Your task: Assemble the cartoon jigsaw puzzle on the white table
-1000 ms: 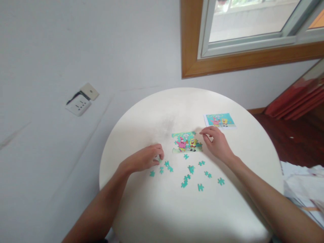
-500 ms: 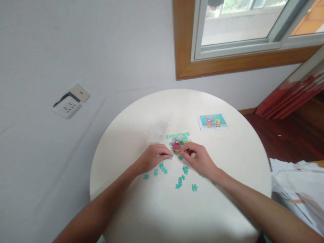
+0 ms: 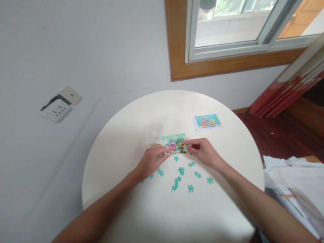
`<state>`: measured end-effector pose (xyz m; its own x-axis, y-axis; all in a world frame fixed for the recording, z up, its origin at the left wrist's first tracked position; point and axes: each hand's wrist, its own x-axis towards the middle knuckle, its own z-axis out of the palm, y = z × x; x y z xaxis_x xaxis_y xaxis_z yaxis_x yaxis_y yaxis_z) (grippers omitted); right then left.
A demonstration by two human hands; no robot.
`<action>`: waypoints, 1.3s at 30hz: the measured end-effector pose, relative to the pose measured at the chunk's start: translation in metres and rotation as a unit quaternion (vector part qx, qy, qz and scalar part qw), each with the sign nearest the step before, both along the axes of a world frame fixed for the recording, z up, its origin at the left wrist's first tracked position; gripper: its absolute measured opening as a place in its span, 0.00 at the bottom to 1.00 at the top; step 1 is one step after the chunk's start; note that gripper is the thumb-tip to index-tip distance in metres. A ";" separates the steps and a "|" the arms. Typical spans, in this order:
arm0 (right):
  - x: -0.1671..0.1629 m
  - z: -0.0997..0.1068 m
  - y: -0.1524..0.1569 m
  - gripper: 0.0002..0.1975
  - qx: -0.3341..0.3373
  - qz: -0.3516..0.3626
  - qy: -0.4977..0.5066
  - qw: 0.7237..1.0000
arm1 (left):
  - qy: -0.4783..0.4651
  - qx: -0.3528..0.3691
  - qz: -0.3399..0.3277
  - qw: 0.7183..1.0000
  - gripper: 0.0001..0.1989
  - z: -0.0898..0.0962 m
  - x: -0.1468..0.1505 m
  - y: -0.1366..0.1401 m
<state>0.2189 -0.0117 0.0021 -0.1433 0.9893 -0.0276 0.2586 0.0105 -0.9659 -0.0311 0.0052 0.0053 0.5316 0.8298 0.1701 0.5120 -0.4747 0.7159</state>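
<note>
A partly joined jigsaw puzzle (image 3: pixel 174 138) lies on the white round table, showing a pink starfish and a yellow sponge character on teal. At its lower left corner, the thumb and forefinger of my left hand (image 3: pixel 154 158) are closed on the edge. My right hand (image 3: pixel 204 152) grips the puzzle's right edge with bent fingers, covering part of that side. Loose teal jigsaw pieces are scattered nearer to me, among them one piece (image 3: pixel 176 158) just below the puzzle, a joined strip (image 3: pixel 176 184) and another piece (image 3: pixel 210 180) farther right.
A printed reference picture (image 3: pixel 208 122) lies at the back right of the round table (image 3: pixel 121 135). The wall with a socket (image 3: pixel 57 109) is to the left, and a wood-framed window (image 3: pixel 227 65) is behind. Papers (image 3: pixel 291 179) are piled beyond the table's right edge.
My right hand has moved from the puzzle's lower middle to its right edge, uncovering the sponge character and a loose piece below. The view has shifted slightly to the right.
</note>
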 end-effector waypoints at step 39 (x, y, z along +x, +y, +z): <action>0.038 -0.001 0.019 0.05 -0.035 -0.051 -0.247 0.967 | 0.088 0.073 0.013 0.993 0.08 -0.013 -0.016 0.015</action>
